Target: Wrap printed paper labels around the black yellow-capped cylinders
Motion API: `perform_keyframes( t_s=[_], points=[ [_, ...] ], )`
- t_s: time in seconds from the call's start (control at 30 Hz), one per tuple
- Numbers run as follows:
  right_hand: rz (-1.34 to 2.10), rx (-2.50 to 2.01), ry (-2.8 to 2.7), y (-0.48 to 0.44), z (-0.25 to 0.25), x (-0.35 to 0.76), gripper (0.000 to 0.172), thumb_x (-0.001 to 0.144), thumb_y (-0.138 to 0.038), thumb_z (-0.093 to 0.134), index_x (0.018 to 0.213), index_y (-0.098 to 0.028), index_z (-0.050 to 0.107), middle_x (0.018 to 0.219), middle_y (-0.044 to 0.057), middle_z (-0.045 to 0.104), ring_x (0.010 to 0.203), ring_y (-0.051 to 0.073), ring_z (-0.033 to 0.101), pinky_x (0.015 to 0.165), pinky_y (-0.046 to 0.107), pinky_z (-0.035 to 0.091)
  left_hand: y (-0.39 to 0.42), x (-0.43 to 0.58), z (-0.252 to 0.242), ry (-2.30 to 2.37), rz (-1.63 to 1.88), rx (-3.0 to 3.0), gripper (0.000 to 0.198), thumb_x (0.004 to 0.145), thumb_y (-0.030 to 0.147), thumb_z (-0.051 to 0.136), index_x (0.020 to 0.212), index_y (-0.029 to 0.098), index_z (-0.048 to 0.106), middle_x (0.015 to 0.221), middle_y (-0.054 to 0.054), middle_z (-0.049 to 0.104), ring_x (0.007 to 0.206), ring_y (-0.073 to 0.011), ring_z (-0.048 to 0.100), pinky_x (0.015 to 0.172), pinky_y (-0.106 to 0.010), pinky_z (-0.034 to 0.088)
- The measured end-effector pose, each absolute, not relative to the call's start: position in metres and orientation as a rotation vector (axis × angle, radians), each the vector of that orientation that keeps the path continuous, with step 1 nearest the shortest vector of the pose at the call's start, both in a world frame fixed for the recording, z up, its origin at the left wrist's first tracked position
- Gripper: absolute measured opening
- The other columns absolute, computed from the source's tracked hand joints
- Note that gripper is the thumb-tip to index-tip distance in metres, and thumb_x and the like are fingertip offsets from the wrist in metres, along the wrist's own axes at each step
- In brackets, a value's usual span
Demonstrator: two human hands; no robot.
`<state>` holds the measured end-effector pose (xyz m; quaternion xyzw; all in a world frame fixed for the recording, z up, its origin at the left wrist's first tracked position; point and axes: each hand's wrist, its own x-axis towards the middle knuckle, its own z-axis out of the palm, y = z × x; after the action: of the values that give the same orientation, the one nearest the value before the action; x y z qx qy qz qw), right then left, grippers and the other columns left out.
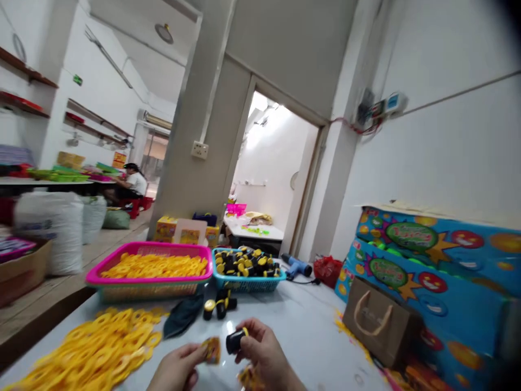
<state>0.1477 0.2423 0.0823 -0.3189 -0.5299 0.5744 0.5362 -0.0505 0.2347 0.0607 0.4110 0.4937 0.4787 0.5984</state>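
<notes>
My left hand [179,365] pinches a small printed sticker [212,350] in orange, yellow and dark colours. Close to its right, my right hand [262,347] grips a small black cylinder with a yellow rim [235,341], tilted on its side. Another printed piece [249,377] shows under the right hand; whether that hand holds it, I cannot tell. Beyond the hands, several black cylinders with yellow ends [221,305] stand and lie on the white table [313,336]. A dark cloth [183,316] rests beside them.
Yellow ring-shaped pieces [93,347] are heaped at the left. A pink basket [148,282] holds more yellow pieces; a blue basket [248,283] holds black-and-yellow cylinders. A blue heat gun [297,266] lies behind. Printed boxes [407,282] and a brown bag [376,320] stand right. A person [132,182] sits far off.
</notes>
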Motion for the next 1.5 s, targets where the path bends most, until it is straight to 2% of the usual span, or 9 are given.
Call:
perform_keyframes(
  t_s=[0.23, 0.43, 0.67, 0.83, 1.0, 1.17, 1.33, 1.4, 1.5],
  points=[
    [1.203, -0.981, -1.404, 0.216, 0.092, 0.140, 0.033, 0.068, -0.037, 0.082, 0.092, -0.018, 0.068, 0.069, -0.002, 0.064, 0.057, 0.010, 0.055, 0.056, 0.024, 0.046, 0.218, -0.049, 0.088, 0.968, 1.113, 0.766, 0.057, 0.047, 0.050, 0.088, 0.080, 0.012, 0.062, 0.054, 0.005, 0.053, 0.040, -0.0029, 0.034, 0.040, -0.018, 0.014],
    [1.246, -1.129, -1.399, 0.216, 0.091, 0.154, 0.038, 0.072, -0.045, 0.078, 0.095, -0.017, 0.065, 0.065, 0.000, 0.066, 0.054, 0.013, 0.057, 0.052, 0.026, 0.047, 0.216, -0.050, 0.087, 0.933, 1.062, 0.745, 0.042, 0.061, 0.040, 0.086, 0.081, 0.011, 0.062, 0.052, 0.004, 0.054, 0.037, -0.0016, 0.035, 0.037, -0.016, 0.013],
    [1.281, -0.932, -1.305, 0.212, 0.097, 0.153, 0.033, 0.073, -0.042, 0.080, 0.095, -0.019, 0.071, 0.091, 0.004, 0.073, 0.077, 0.016, 0.066, 0.076, 0.030, 0.052, 0.216, -0.046, 0.092, 0.965, 1.078, 0.595, 0.019, 0.078, 0.020, 0.075, 0.081, 0.012, 0.058, 0.059, 0.002, 0.058, 0.038, -0.0006, 0.041, 0.035, -0.011, 0.021],
    [1.255, -0.989, -1.256, 0.214, 0.091, 0.150, 0.031, 0.073, -0.042, 0.080, 0.093, -0.019, 0.070, 0.087, 0.004, 0.073, 0.079, 0.017, 0.067, 0.079, 0.032, 0.052, 0.216, -0.043, 0.093, 0.852, 1.052, 0.529, 0.012, 0.082, 0.015, 0.069, 0.085, 0.010, 0.058, 0.070, -0.001, 0.063, 0.037, 0.0020, 0.037, 0.033, -0.010, 0.017],
    [1.264, -0.844, -1.293, 0.212, 0.092, 0.148, 0.031, 0.078, -0.041, 0.077, 0.100, -0.020, 0.070, 0.107, 0.007, 0.073, 0.101, 0.021, 0.066, 0.093, 0.035, 0.049, 0.216, -0.042, 0.090, 0.873, 1.048, 0.507, 0.014, 0.081, 0.015, 0.071, 0.084, 0.011, 0.058, 0.063, 0.002, 0.057, 0.037, 0.0011, 0.038, 0.032, -0.010, 0.016],
    [1.227, -1.035, -1.342, 0.209, 0.093, 0.143, 0.036, 0.074, -0.047, 0.078, 0.095, -0.019, 0.067, 0.087, 0.004, 0.073, 0.084, 0.021, 0.068, 0.077, 0.033, 0.053, 0.216, -0.041, 0.088, 0.809, 1.040, 0.496, 0.011, 0.083, 0.014, 0.068, 0.086, 0.010, 0.058, 0.070, -0.001, 0.061, 0.037, 0.0017, 0.035, 0.032, -0.010, 0.016],
    [1.157, -1.077, -1.480, 0.206, 0.087, 0.141, 0.040, 0.076, -0.050, 0.075, 0.099, -0.019, 0.062, 0.082, 0.004, 0.070, 0.070, 0.018, 0.064, 0.058, 0.028, 0.049, 0.215, -0.042, 0.087, 0.773, 1.036, 0.508, 0.014, 0.081, 0.018, 0.071, 0.080, 0.010, 0.058, 0.068, -0.001, 0.059, 0.039, 0.0011, 0.033, 0.033, -0.011, 0.014],
    [1.124, -1.055, -1.535, 0.204, 0.085, 0.140, 0.039, 0.078, -0.048, 0.074, 0.102, -0.020, 0.060, 0.086, 0.005, 0.070, 0.073, 0.018, 0.065, 0.059, 0.029, 0.050, 0.214, -0.042, 0.087, 0.774, 1.050, 0.521, 0.016, 0.080, 0.020, 0.071, 0.079, 0.010, 0.059, 0.067, -0.001, 0.059, 0.040, 0.0006, 0.033, 0.034, -0.012, 0.013],
    [1.042, -1.004, -1.518, 0.202, 0.083, 0.138, 0.035, 0.079, -0.044, 0.074, 0.101, -0.023, 0.058, 0.097, 0.007, 0.070, 0.084, 0.021, 0.067, 0.073, 0.033, 0.055, 0.213, -0.041, 0.088, 0.788, 1.084, 0.556, 0.022, 0.075, 0.025, 0.076, 0.078, 0.011, 0.059, 0.068, -0.002, 0.061, 0.042, -0.0003, 0.035, 0.036, -0.012, 0.015]
  ],
)
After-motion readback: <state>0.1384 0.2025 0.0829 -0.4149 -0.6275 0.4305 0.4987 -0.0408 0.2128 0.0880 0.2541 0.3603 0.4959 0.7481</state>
